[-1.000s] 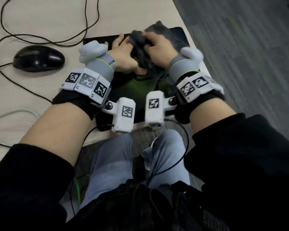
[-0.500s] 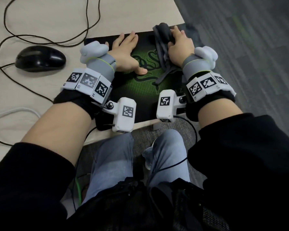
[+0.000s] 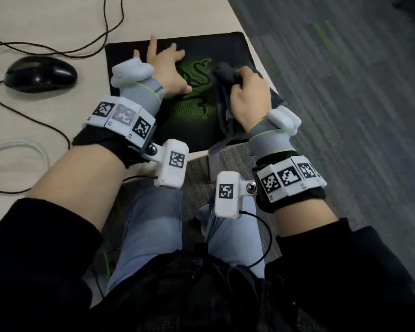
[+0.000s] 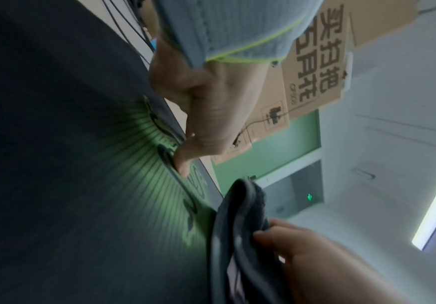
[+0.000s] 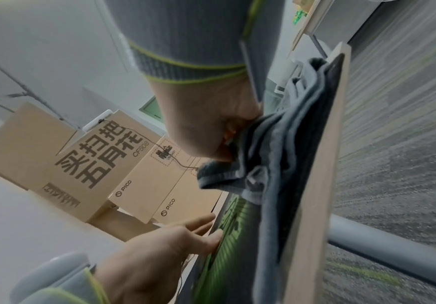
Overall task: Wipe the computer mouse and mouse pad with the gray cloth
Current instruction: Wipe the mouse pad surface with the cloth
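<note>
Right hand grips gray cloth on mouse pad (left hand flat, fingers spread).

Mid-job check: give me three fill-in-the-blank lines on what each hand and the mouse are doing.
1. The right hand grips the gray ____.
2. The left hand presses flat on the ____, fingers spread.
3. The mouse sits on the desk, to the ____ of the pad.

Missing: cloth; pad; left
</note>
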Demonstrator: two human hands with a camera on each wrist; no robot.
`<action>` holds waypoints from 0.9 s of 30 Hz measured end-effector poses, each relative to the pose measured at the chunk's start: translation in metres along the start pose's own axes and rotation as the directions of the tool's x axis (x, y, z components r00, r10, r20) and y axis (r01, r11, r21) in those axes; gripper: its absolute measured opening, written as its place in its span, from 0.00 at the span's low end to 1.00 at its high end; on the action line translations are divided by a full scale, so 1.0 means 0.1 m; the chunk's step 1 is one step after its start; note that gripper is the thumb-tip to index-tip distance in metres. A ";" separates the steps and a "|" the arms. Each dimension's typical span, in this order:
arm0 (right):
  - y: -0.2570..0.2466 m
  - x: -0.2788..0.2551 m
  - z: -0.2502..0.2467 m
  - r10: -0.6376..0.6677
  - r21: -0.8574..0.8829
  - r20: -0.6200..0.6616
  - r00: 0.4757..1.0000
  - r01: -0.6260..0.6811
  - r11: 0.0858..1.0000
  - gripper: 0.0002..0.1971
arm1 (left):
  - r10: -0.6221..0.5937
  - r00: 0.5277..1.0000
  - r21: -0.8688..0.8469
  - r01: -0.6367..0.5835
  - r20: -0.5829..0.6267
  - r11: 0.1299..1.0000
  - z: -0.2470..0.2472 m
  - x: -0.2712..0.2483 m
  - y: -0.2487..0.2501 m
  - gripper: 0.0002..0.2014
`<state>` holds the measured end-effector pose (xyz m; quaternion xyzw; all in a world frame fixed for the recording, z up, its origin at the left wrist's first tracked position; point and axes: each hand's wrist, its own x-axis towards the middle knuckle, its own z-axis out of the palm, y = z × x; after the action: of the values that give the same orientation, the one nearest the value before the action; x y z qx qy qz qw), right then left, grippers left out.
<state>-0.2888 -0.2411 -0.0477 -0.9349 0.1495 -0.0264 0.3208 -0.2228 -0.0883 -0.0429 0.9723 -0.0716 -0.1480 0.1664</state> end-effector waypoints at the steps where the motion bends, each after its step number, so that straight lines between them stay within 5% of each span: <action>1: 0.02 -0.03 -0.01 0.006 0.010 -0.017 1.000 -0.006 1.000 0.17 | 0.052 0.998 -0.023 -0.052 -0.022 0.998 0.04 -0.04 0.02 0.36; 4: 0.08 -0.12 0.02 -0.042 -0.029 0.047 0.998 0.044 0.999 0.20 | 0.186 0.980 -0.098 -0.179 0.070 0.979 0.09 -0.10 0.05 0.33; 10: 0.18 -0.17 0.15 -0.113 -0.180 0.214 0.970 0.153 0.972 0.29 | 0.217 0.964 -0.032 -0.215 0.152 0.976 0.22 -0.17 0.01 0.31; 19: 0.14 0.08 0.09 -0.078 -0.242 0.206 0.975 0.128 0.962 0.27 | 0.130 0.978 0.085 -0.145 0.163 0.986 0.22 -0.14 0.06 0.32; 27: 0.39 -0.09 0.03 -0.074 -0.071 0.066 0.995 0.079 0.994 0.25 | 0.142 0.977 0.080 -0.156 0.161 0.984 0.24 -0.18 0.06 0.31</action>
<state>-0.3067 -0.2660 -0.0735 -0.9515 0.1042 -0.0033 0.2895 -0.2473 -0.0974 -0.0576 0.9564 -0.1639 -0.2063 0.1257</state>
